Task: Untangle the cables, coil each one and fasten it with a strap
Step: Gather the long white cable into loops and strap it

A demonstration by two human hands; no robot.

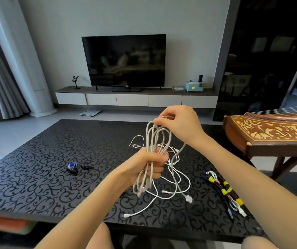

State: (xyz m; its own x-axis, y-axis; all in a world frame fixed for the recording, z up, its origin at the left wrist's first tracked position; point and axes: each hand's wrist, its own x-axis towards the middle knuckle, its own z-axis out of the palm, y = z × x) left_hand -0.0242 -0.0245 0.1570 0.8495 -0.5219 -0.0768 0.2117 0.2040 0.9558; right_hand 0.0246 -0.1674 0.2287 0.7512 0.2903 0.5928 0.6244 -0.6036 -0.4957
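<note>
The left hand [150, 163] grips the white cable [155, 141] loops in a fist; the right hand [178, 121] pinches their top above the table [36, 159].

My left hand [150, 163] grips a bundle of white cable loops [155, 141] at its middle, held above the black patterned table [36, 168]. My right hand [177, 121] pinches the top of the loops. Loose white cable [175, 177] trails from the bundle onto the table, with a plug [126, 216] near the front edge. Left of my hands lie blue and black straps [72, 168]. At right lie coiled cables with yellow straps [225, 190].
</note>
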